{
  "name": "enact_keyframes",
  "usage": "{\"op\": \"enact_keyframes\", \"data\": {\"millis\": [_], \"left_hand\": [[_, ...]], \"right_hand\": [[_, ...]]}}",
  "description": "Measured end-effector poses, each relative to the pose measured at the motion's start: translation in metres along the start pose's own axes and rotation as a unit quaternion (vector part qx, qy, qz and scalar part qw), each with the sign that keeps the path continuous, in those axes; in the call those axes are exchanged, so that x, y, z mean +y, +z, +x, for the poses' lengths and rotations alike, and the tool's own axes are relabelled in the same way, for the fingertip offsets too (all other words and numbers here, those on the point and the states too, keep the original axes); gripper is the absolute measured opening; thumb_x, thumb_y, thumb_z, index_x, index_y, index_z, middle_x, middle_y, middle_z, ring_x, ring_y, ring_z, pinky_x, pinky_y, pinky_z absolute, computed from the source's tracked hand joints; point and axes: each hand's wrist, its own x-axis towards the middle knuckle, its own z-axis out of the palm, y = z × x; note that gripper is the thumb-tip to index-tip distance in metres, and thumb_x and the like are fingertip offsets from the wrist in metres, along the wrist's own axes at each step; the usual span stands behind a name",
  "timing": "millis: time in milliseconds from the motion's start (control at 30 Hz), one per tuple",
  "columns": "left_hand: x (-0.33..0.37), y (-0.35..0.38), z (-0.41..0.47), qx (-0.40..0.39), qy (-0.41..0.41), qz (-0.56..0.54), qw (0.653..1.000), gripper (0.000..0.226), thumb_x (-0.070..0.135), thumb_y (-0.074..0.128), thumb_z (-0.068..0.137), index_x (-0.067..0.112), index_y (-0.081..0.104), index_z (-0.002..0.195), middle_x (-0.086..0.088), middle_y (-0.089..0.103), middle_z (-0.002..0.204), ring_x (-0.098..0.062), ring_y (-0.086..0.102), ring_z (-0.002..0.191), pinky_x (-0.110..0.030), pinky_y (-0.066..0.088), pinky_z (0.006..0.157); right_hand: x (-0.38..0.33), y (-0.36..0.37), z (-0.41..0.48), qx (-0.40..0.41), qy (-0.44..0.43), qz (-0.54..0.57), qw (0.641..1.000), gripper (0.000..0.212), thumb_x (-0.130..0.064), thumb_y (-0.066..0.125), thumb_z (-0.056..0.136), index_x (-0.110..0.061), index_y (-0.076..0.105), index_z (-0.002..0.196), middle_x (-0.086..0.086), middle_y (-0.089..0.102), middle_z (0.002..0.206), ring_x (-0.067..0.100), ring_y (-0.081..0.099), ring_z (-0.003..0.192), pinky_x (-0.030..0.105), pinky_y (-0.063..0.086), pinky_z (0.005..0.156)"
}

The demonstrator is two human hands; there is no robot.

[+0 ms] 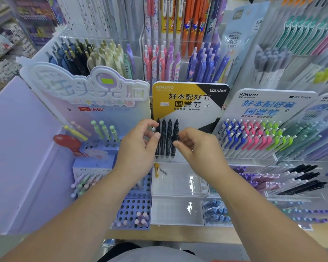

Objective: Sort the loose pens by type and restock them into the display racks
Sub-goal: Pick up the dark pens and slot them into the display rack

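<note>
Head view: the restocking step is in hand. Four black pens [167, 138] stand upright, side by side, in the clear rack [178, 178] below the yellow Kokuyo card [186, 103]. The left hand [138, 148] has its fingers [156, 138] closed on the leftmost pen; the right hand [199, 148] pinches the rightmost. One yellow pen [156, 170] lies loose in the rack's front compartment. Judged next: seat and align the four, then release without tipping neighbours.

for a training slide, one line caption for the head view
Left hand and right hand steady four black pens upright before the yellow Kokuyo sign.
</note>
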Motion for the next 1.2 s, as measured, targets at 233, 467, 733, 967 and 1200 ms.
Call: {"op": "enact_keyframes", "data": {"millis": [233, 467, 733, 967, 1200], "left_hand": [[0.0, -0.003, -0.002, -0.005, -0.005, -0.005, 1.0, 0.021, 0.024, 0.061, 0.096, 0.035, 0.058, 0.115, 0.011, 0.061, 0.085, 0.0, 0.055, 0.069, -0.008, 0.042, 0.06], [-0.016, -0.02, -0.022, -0.027, -0.02, -0.03, 0.999, 0.008, 0.023, 0.066, 0.094, 0.026, 0.059, 0.095, 0.007, 0.06, 0.083, 0.004, 0.053, 0.07, -0.008, 0.042, 0.062], [-0.036, -0.003, -0.062, -0.267, -0.012, -0.131, 0.955, 0.019, 0.031, 0.075, 0.086, 0.038, 0.061, 0.098, 0.017, 0.064, 0.092, -0.007, 0.061, 0.085, -0.024, 0.047, 0.074], [-0.008, 0.071, -0.126, -0.455, 0.0, -0.09, 0.886, 0.024, 0.032, 0.073, 0.077, 0.03, 0.062, 0.098, 0.01, 0.066, 0.087, 0.0, 0.057, 0.07, -0.027, 0.046, 0.074], [0.095, 0.192, -0.21, -0.57, 0.119, -0.067, 0.81, 0.023, 0.016, 0.076, 0.084, 0.018, 0.062, 0.102, 0.0, 0.062, 0.089, 0.006, 0.053, 0.066, -0.008, 0.041, 0.067]], "right_hand": [[0.014, 0.012, -0.009, -0.033, 0.04, -0.015, 0.999, 0.015, -0.025, 0.072, 0.09, -0.015, 0.069, 0.1, -0.006, 0.071, 0.085, 0.01, 0.065, 0.077, 0.037, 0.057, 0.075], [0.013, -0.01, -0.058, 0.055, 0.182, 0.122, 0.974, 0.026, -0.033, 0.07, 0.09, -0.024, 0.067, 0.114, -0.013, 0.07, 0.096, -0.001, 0.065, 0.087, 0.014, 0.053, 0.077], [-0.005, -0.032, -0.181, 0.226, 0.314, 0.14, 0.911, 0.025, -0.042, 0.067, 0.083, -0.027, 0.068, 0.103, -0.011, 0.073, 0.095, 0.014, 0.069, 0.086, 0.026, 0.056, 0.074], [-0.021, -0.028, -0.343, 0.326, 0.453, 0.118, 0.821, 0.014, -0.028, 0.07, 0.089, -0.03, 0.069, 0.103, -0.016, 0.071, 0.094, 0.003, 0.067, 0.089, 0.017, 0.051, 0.079], [-0.007, -0.03, -0.486, 0.432, 0.538, 0.147, 0.709, 0.013, -0.022, 0.075, 0.086, -0.025, 0.071, 0.098, -0.006, 0.073, 0.096, 0.01, 0.068, 0.09, 0.026, 0.053, 0.077]]}}
